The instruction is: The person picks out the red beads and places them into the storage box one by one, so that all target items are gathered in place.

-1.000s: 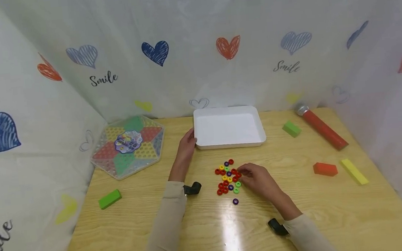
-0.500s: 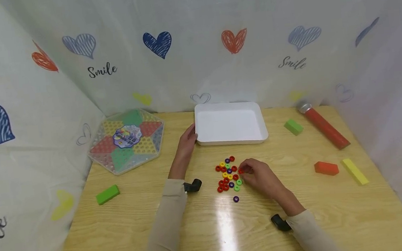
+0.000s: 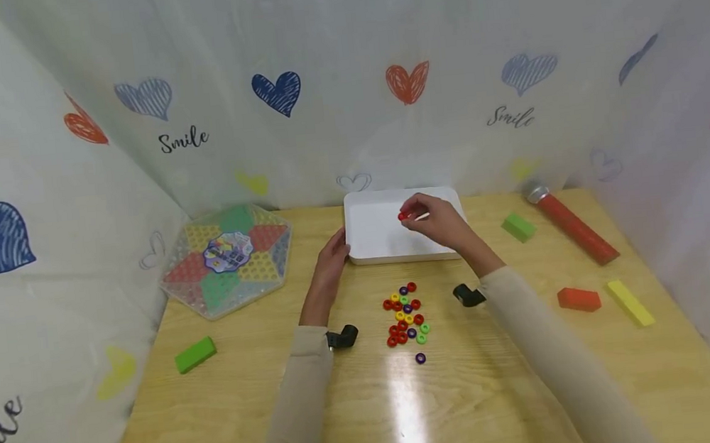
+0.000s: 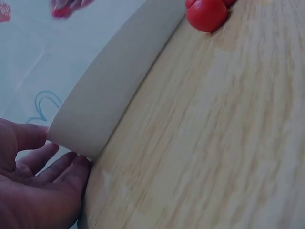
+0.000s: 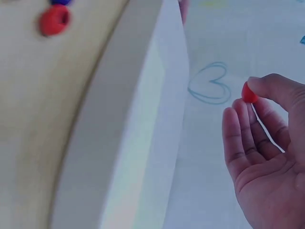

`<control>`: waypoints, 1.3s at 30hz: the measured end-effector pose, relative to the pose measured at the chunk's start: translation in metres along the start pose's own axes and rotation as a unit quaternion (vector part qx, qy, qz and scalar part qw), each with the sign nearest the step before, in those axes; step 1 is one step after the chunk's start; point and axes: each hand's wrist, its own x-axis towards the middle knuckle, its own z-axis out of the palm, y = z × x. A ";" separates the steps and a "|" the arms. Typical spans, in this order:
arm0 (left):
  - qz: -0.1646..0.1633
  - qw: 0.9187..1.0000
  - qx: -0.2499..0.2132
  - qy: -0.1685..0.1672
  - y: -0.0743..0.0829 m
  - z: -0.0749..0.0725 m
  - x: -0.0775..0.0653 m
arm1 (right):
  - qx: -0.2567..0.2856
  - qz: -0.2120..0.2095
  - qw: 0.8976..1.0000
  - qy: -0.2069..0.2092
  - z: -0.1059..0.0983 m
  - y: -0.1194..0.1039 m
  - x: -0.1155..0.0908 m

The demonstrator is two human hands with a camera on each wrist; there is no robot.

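Wooden table (image 3: 220,420); right fingers (image 5: 274,120) pinch red bead (image 5: 248,92) over tray (image 3: 370,226)

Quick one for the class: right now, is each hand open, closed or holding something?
Left hand: holding the tray by its edge.
Right hand: pinching a red bead over the tray.

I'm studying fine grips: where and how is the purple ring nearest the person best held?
Probably pinch the purple ring by its outer rim, thumb opposite forefinger, from above: it lies flat, hole up, and sits apart from the other rings.
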 end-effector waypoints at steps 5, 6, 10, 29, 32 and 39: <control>-0.006 1.000 -0.001 -0.014 -0.004 -0.005 -0.002 | -0.011 0.008 0.999 -0.043 0.009 -0.004 0.062; -0.006 1.000 0.001 -0.015 -0.004 -0.005 -0.002 | -0.016 0.004 0.999 -0.052 0.012 -0.004 0.072; 0.006 1.000 0.005 -0.018 -0.004 -0.003 -0.004 | -0.044 -0.018 0.996 -0.078 0.023 -0.006 0.103; 0.023 1.000 -0.005 -0.019 -0.018 -0.012 -0.007 | -0.166 -0.039 0.970 -0.171 0.074 0.005 0.128; 0.015 1.000 -0.005 -0.020 -0.020 -0.012 -0.008 | -0.167 -0.020 0.970 -0.177 0.074 0.003 0.124; 0.027 0.999 0.004 -0.021 -0.009 -0.006 0.002 | -0.117 -0.021 0.983 -0.142 0.037 -0.011 0.102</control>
